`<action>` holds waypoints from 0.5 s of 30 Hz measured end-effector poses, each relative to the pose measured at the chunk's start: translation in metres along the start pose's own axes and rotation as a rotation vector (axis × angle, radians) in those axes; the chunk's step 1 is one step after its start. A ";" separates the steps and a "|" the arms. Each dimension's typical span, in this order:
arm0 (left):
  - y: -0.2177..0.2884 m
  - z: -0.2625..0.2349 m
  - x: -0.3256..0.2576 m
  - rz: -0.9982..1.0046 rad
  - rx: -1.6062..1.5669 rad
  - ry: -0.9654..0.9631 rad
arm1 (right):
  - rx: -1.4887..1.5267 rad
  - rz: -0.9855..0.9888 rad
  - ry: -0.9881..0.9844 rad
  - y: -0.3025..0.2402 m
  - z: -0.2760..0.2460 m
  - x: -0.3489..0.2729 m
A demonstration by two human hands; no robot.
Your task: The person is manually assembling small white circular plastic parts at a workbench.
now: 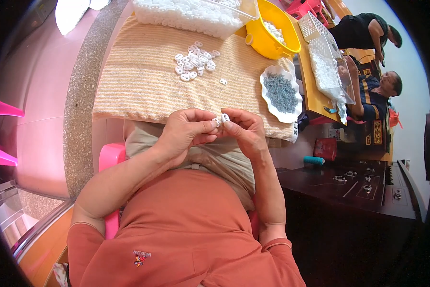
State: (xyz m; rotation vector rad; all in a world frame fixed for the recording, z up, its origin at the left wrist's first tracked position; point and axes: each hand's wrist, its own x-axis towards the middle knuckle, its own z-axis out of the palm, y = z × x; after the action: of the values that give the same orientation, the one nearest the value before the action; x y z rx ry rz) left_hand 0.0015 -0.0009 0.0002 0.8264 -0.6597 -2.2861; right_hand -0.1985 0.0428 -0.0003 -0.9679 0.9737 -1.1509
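Observation:
In front of my lap, at the near edge of the table, both hands meet with bent fingers. My left hand [188,131] pinches a small white plastic piece [217,122] between thumb and forefinger. Right beside it, my right hand [247,131] grips another small white oval piece with two holes [225,117]. Whether the two pieces touch is hard to make out. Beyond the hands lies a loose pile of similar white two-holed pieces [194,61], and a single piece [223,82] sits apart from it. A white scalloped dish [292,116] to the right holds many tiny dark grey metal parts, perhaps springs.
A striped towel [138,86] covers the table. At its far side stand a clear bin [246,14] of white pieces and a yellow bowl [262,45]. Farther right, two people are near another table with a clear tray [351,98]. A pink stool [4,131] stands left.

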 end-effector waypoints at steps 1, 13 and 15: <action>0.000 -0.001 0.000 0.001 0.004 -0.001 | 0.000 0.000 0.000 0.000 0.000 0.000; -0.001 -0.002 0.001 0.003 -0.006 -0.009 | 0.023 -0.018 -0.021 0.002 -0.001 0.000; 0.000 0.000 0.000 0.002 -0.012 -0.003 | 0.048 0.000 -0.009 0.002 0.000 0.000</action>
State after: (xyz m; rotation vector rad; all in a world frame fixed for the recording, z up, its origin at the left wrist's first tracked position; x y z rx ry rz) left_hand 0.0014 -0.0007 0.0007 0.8167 -0.6477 -2.2872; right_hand -0.1983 0.0427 -0.0019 -0.9332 0.9352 -1.1641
